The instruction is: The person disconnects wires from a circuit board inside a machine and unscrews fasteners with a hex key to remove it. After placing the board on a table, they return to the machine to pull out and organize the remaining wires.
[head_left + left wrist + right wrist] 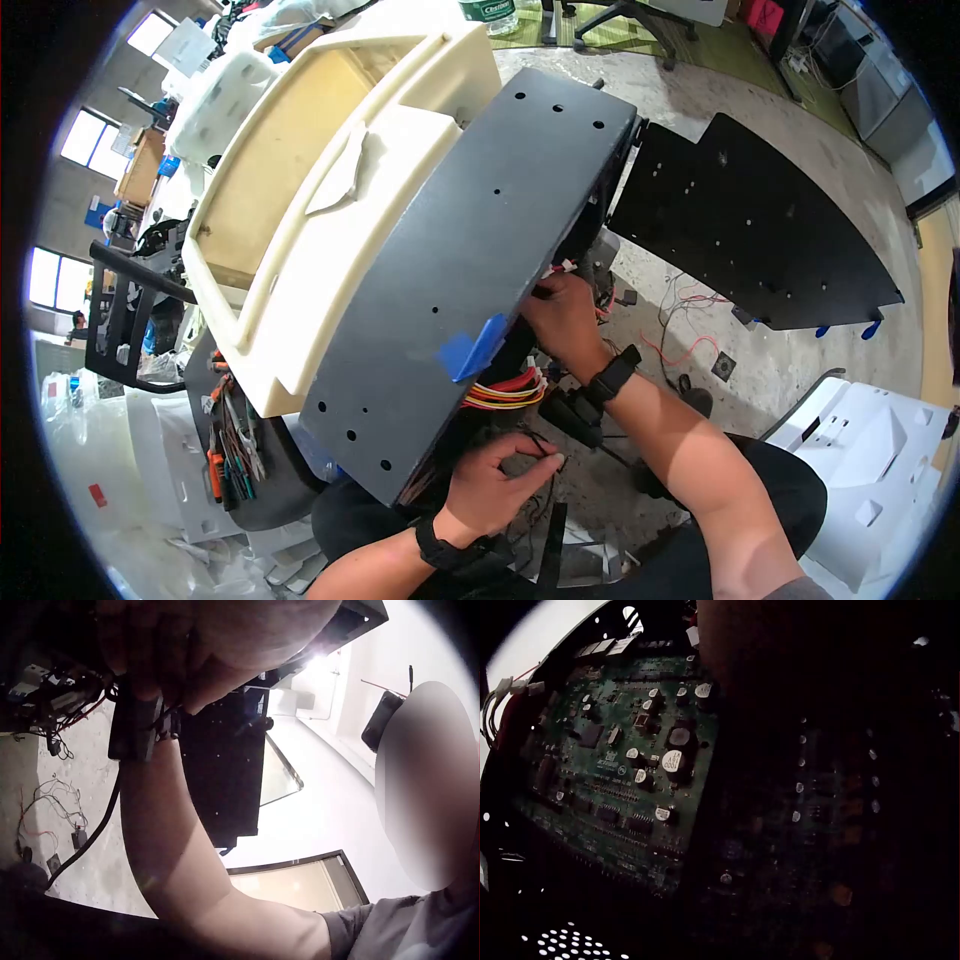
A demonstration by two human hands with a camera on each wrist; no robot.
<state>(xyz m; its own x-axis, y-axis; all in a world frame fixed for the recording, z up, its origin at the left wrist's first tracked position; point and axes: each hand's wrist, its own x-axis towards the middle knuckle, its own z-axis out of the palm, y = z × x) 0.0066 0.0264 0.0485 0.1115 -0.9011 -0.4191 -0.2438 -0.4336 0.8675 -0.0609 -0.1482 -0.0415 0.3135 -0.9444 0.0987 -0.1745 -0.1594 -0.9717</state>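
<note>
Beside one grey panel, two hands

Grey housing: looks like painted sheet metal, smooth, satin. Black panel: matt, metal-looking. Cream shell: smooth plastic look, low sheen. Blue tape: matt film. Wire bundle: slick plastic insulation. Green circuit board: dull sheen, capacitors with pale, metal-looking tops. White moulding: smooth plastic look. Bags: thin, glossy clear plastic. Floor: rough, matt concrete look. Grey sleeve: soft matt cloth.
</note>
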